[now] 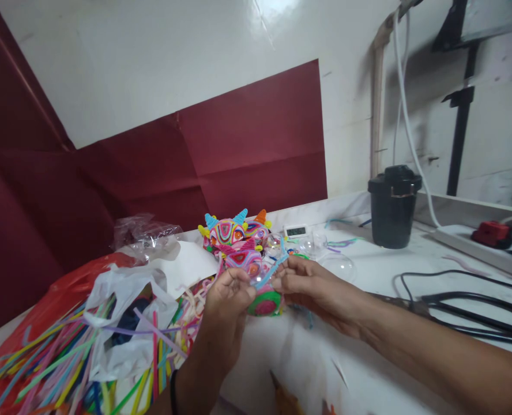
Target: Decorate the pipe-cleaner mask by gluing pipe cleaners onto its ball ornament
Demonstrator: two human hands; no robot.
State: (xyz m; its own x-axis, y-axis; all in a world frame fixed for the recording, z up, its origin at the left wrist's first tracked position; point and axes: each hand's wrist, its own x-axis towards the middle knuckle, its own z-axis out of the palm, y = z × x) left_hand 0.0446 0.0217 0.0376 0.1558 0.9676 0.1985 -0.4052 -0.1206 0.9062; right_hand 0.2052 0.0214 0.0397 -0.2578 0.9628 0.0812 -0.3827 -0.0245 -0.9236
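Note:
A light-blue pipe cleaner [274,270] stretches slantwise between my two hands. My left hand [229,298] is closed, with thumb and fingertips pinching its lower end. The fingers of my right hand [301,281] are pressed together on it higher up, and a short length sticks up past them. Just under my fingertips is a round green and pink piece [264,304], partly covered by my hands. Behind them stand colourful animal-like heads [228,233] made of coiled pipe cleaners, with blue and orange horns.
Loose pipe cleaners [61,357] and a white plastic bag [126,288] lie on red plastic at left. Clear plastic domes [340,268] and a small digital display [296,231] are behind my right hand. A black cup [394,210], power strip [459,239] and black cables [476,305] occupy the right.

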